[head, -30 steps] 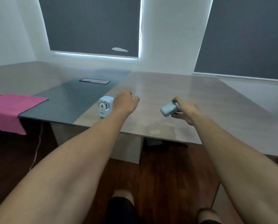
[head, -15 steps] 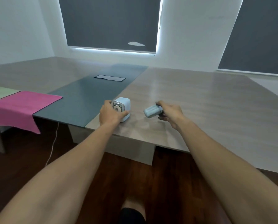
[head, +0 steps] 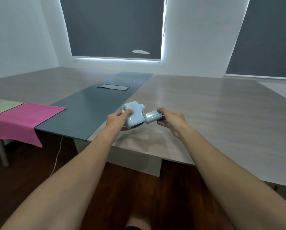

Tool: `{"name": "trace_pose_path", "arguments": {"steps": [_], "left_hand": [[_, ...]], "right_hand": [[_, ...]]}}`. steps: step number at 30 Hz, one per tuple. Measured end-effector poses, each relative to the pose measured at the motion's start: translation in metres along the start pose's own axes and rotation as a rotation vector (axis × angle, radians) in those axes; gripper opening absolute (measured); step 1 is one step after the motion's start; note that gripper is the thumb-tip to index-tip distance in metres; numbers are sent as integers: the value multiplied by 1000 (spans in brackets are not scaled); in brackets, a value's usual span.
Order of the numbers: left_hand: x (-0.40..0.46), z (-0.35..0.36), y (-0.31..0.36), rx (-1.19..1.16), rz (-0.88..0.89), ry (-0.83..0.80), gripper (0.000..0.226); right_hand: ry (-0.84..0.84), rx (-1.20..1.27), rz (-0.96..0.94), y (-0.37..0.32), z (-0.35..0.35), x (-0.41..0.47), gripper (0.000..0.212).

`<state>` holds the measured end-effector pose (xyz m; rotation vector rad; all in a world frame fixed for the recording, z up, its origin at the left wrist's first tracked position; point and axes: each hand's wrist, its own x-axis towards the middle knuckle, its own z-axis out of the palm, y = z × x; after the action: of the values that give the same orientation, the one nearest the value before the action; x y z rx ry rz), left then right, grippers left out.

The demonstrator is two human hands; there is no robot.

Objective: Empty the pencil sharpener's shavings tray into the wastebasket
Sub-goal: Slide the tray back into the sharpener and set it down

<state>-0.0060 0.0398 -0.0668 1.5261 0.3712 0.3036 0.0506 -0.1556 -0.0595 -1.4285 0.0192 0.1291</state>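
Observation:
A pale blue pencil sharpener (head: 134,115) is tipped onto its side just above the wooden table (head: 205,110), gripped by my left hand (head: 118,121). Its dark opening faces down and towards me. My right hand (head: 171,120) holds the small translucent shavings tray (head: 153,116), whose left end touches the sharpener's right side. No wastebasket is in view.
A dark grey mat (head: 95,105) with a flush cable hatch (head: 113,87) lies left of the sharpener. A pink cloth (head: 22,118) hangs over the table edge at the left. A white cable (head: 56,156) drops to the dark wooden floor. My feet show below.
My left hand has gripped the sharpener, lifted it and tipped it over. My right hand has brought the tray leftwards until it meets the sharpener's side.

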Motion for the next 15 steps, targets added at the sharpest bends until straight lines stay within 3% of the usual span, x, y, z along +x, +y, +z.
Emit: {"name": "trace_pose_path", "arguments": {"steps": [3,9,15], "left_hand": [[-4,5,3,-14,5,-75,40],[-15,25,12,-59,34,-168,13],[-15,39,17,-77,40,-237,20]], "right_hand": [[-22,40,3,-4,-6,-3,20],[-117,71,58,-10,-15,-15,30],[-217,96,111,-8,-17,-26,52]]}}
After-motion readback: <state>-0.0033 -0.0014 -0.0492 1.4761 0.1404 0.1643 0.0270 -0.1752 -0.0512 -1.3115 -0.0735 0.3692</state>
